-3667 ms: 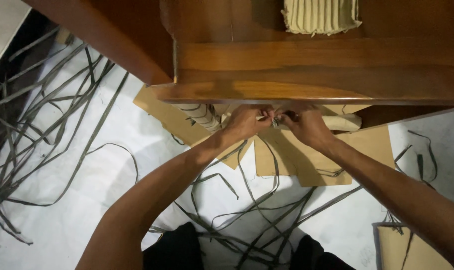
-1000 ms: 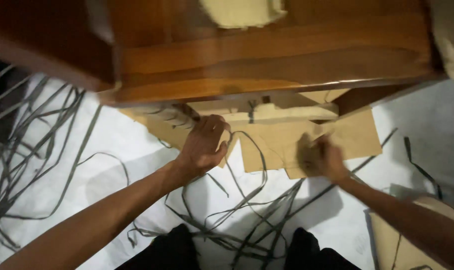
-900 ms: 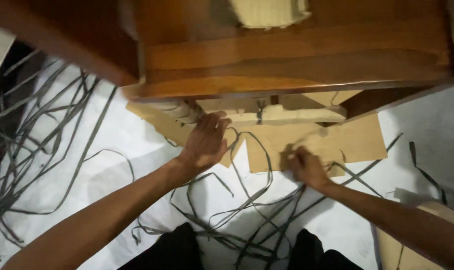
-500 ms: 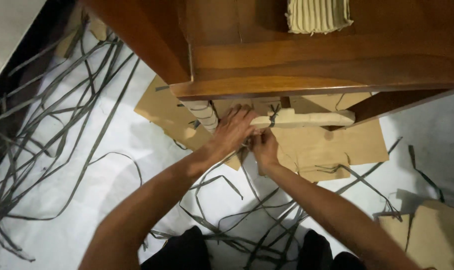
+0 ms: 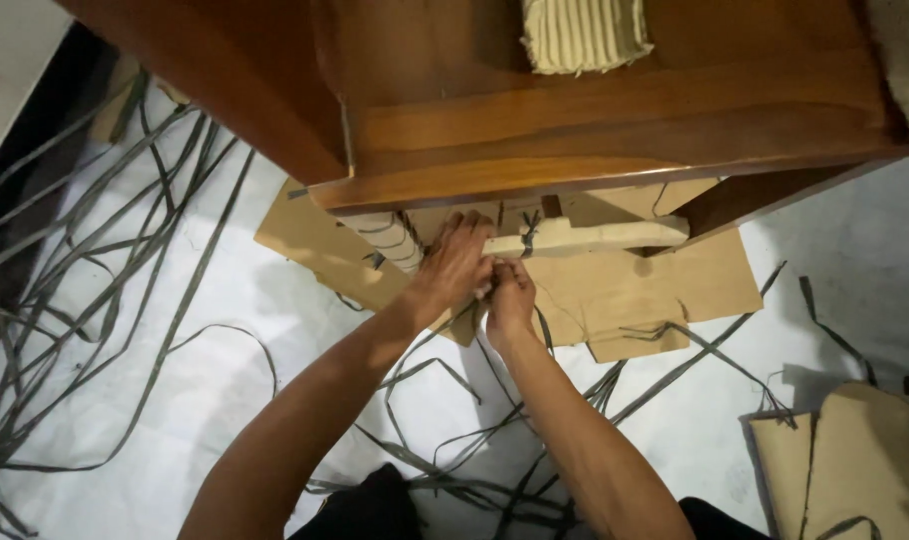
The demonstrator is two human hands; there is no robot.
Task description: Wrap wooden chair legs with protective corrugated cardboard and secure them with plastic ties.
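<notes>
My left hand [image 5: 455, 265] is curled over the left end of a cardboard-wrapped rail [image 5: 595, 237] that runs under a brown wooden furniture frame [image 5: 575, 130]. My right hand [image 5: 510, 295] presses against it from below, fingers pinched on a thin dark strap [image 5: 545, 335] that trails down to the floor. Another dark strap is tied around the rail just right of my hands. To the left of my left hand stands a wrapped leg [image 5: 387, 240] banded with straps. The fingertips of both hands are hidden where they meet.
Flat cardboard sheets [image 5: 665, 285] lie on the white floor under the frame. Many loose dark straps [image 5: 75, 300] sprawl to the left and between my knees. A ribbed beige cushion [image 5: 580, 35] sits on the frame. More cardboard [image 5: 855, 465] lies at the bottom right.
My right hand left the rail, swept to the floor on the right, then came back with a strap and now sits against my left hand. The view shifted slightly.
</notes>
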